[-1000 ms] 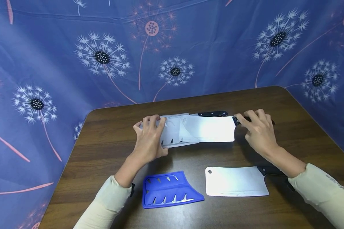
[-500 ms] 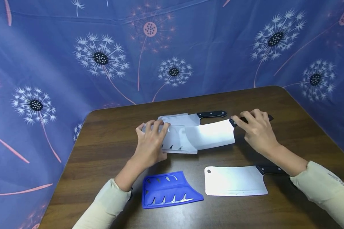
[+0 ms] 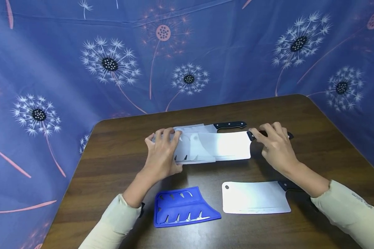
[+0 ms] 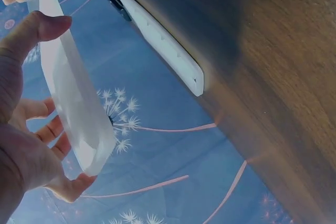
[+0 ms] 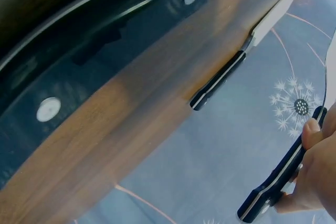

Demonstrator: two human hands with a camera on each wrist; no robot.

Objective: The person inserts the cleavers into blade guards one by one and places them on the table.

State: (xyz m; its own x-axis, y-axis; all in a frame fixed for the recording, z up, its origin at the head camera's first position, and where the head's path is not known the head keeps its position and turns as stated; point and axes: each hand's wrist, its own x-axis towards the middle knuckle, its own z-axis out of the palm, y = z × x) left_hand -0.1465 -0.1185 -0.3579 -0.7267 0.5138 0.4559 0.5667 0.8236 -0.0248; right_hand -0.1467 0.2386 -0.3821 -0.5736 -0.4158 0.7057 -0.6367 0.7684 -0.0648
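Note:
The left hand (image 3: 162,154) grips the closed end of a translucent white sheath (image 3: 187,150), thumb on the near edge and fingers on the far edge. In the left wrist view that sheath (image 4: 79,103) is held off the table. A cleaver's wide blade (image 3: 230,147) lies partly inside it. The right hand (image 3: 277,148) grips this cleaver's black handle (image 3: 290,135); in the right wrist view the fingers wrap the riveted handle (image 5: 278,179). Behind them another cleaver, with a black handle (image 3: 230,125), sits in a similar white sheath (image 4: 163,43) on the table.
A blue slotted sheath (image 3: 184,207) lies on the wooden table (image 3: 112,166), near the left forearm. To its right is a bare cleaver (image 3: 255,197), its handle partly under the right forearm. A blue flowered cloth (image 3: 230,52) hangs behind the table.
The held cleaver dipped toward the near side and tilted, then levelled again with its sheath. The right hand has shifted slightly left, and more of the rear sheathed cleaver shows.

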